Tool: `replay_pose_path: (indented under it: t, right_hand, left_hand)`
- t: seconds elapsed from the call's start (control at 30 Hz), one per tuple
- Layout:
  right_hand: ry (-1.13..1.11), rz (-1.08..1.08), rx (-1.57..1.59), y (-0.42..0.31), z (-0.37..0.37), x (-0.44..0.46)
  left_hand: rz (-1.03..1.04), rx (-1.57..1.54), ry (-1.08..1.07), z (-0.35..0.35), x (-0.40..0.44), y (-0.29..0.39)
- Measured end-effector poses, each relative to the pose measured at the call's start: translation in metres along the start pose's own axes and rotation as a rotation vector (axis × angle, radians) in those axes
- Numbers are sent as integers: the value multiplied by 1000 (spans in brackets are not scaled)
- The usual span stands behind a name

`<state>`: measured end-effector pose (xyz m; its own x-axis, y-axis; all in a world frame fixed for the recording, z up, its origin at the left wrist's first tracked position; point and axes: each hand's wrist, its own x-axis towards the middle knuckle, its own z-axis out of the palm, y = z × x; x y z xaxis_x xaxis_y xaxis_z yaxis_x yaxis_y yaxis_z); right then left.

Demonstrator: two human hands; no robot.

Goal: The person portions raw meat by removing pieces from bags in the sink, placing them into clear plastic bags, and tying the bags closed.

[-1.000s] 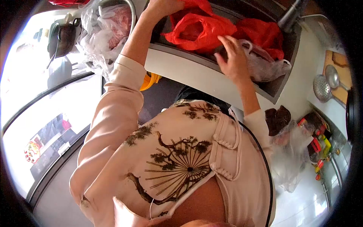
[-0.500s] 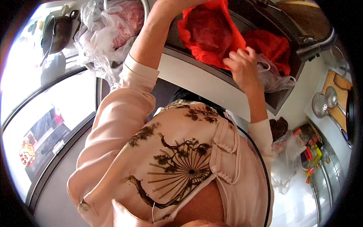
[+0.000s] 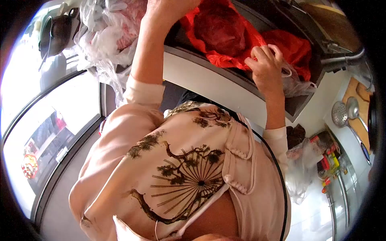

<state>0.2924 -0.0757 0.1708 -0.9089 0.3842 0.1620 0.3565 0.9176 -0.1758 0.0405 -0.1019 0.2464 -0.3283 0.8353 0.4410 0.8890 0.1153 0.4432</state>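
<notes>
An opened red plastic bag [image 3: 225, 61] lies in the dark sink [image 3: 177, 38], with a dark red lump [image 3: 221, 30] showing inside its mouth. At the top edge of the view, my left hand [image 3: 171, 10] is closed on the bag's left rim, its fingertips partly cut off by the frame. On the other side, my right hand [image 3: 265, 66] pinches the bag's right rim between bent fingers and thumb. Just beyond it lie a second red bag [image 3: 291, 50] and a clear plastic bag [image 3: 295, 84], also in the sink.
Clear bags with pinkish contents [image 3: 106, 36] sit left of the sink, near a dark pot [image 3: 60, 34]. A faucet [image 3: 341, 58] reaches in from the right. Beyond are a slotted ladle [image 3: 340, 114], a cutting board [image 3: 356, 96] and a hanging clear bag [image 3: 299, 172].
My right hand has gone from spread fingers to gripping the red bag's rim and has moved right. The bag's mouth is pulled wider, exposing the dark red lump. The faucet has shifted in view.
</notes>
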Motion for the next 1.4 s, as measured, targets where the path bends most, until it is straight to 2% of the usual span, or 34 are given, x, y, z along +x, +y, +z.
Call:
replay_pose_path:
  t: [0.07,0.13,0.17,0.2,0.23,0.27,0.3,0.33,0.37,0.47,0.6,0.9,0.97,1.0,1.03,1.1,1.13,1.2,1.3,1.33,1.4]
  right_hand:
    - [47,7,41,2,6,-1]
    - [71,8,48,4,7,-1]
    - [98,15,50,5,6,-2]
    - [96,15,49,5,6,-4]
    - [89,25,1,5,5,-6]
    - [83,34,-49,5,4,-8]
    - [84,34,-51,4,3,-11]
    - [81,42,-6,4,2,-12]
    - [80,51,36,5,2,-13]
    - [107,68,26,6,5,-19]
    - [106,97,7,10,8,-24]
    - [131,104,26,7,13,-26]
    - [119,96,16,6,15,-25]
    - [122,91,18,7,15,-24]
    - [127,88,33,7,16,-23]
    - [132,84,49,7,16,-23]
    - [130,80,44,6,16,-22]
    - [133,79,32,7,15,-20]
    - [104,71,38,6,10,-22]
    - [108,71,23,6,13,-24]
    - [119,71,8,5,16,-26]
  left_hand:
    - [257,-18,178,-11,-2,15]
    - [233,-166,95,-5,-9,30]
    - [179,-258,-10,10,-26,35]
    - [132,-432,-220,35,-40,38]
    - [305,-218,-392,60,-51,31]
    - [265,115,-707,82,-63,29]
    - [295,237,-859,98,-69,26]
    - [232,209,-1049,128,-76,15]
    - [160,173,-1043,164,-89,-1]
    - [172,25,-952,187,-94,-16]
    - [112,-19,-819,216,-98,-29]
    - [-84,-229,-648,223,-106,-42]
    - [29,-105,-665,208,-107,-36]
    - [182,109,-753,199,-105,-35]
    - [180,114,-750,201,-106,-37]
    - [-79,88,-883,208,-111,-40]
    - [-80,90,-881,211,-113,-41]
    - [24,165,-661,219,-116,-44]
    - [-65,5,-722,245,-129,-61]
    - [-63,3,-722,242,-128,-60]
    - [14,76,-862,231,-124,-62]
